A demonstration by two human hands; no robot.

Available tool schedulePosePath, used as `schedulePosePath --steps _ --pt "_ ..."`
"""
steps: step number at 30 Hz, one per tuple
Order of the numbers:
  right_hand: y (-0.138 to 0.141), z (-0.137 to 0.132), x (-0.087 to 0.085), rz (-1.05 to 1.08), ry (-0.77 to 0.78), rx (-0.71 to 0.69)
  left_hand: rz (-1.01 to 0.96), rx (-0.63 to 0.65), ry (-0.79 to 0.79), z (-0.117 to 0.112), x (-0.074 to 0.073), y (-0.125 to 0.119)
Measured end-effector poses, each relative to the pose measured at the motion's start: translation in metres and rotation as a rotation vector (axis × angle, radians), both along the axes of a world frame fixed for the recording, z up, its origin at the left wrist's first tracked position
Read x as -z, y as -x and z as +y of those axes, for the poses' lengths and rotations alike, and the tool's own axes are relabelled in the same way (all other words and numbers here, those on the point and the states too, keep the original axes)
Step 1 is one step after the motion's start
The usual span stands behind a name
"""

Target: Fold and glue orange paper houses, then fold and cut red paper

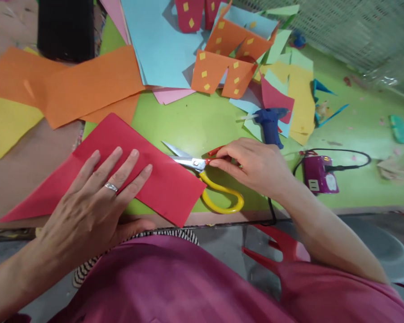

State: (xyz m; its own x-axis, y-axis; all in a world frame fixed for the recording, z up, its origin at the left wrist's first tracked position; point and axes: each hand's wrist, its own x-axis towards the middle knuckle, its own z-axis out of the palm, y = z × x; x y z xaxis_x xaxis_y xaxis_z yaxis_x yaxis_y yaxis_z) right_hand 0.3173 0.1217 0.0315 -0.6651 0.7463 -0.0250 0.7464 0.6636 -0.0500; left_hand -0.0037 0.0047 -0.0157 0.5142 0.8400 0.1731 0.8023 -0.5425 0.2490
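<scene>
My left hand lies on a folded-looking sheet of red paper, fingers stretched out over it and a ring on one finger. The thumb sits near the table's front edge. To the right, my right hand pinches the red handle of a pair of scissors. Their yellow handle loop lies free on the green table, and the silver blades are parted. One blade points up and left, while the other reaches the red paper's upper right edge; its tip is hard to make out.
Orange sheets, yellow paper and a black phone-like object lie at left. Light blue sheets and orange cut-outs with yellow diamonds are behind. A blue glue gun, purple power socket and green basket are at right.
</scene>
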Motion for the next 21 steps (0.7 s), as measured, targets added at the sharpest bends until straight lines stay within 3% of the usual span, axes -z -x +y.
schedulePosePath --steps 6,13,21 --pt "0.010 -0.007 0.002 0.017 0.022 -0.060 0.006 0.009 -0.004 -0.012 -0.007 -0.005" --pt "0.013 -0.012 0.009 0.029 -0.006 -0.014 0.016 -0.027 0.022 -0.017 -0.008 -0.011" --pt "0.013 -0.020 0.013 0.043 -0.127 -0.009 0.050 -0.005 -0.005 -0.016 -0.008 -0.009"
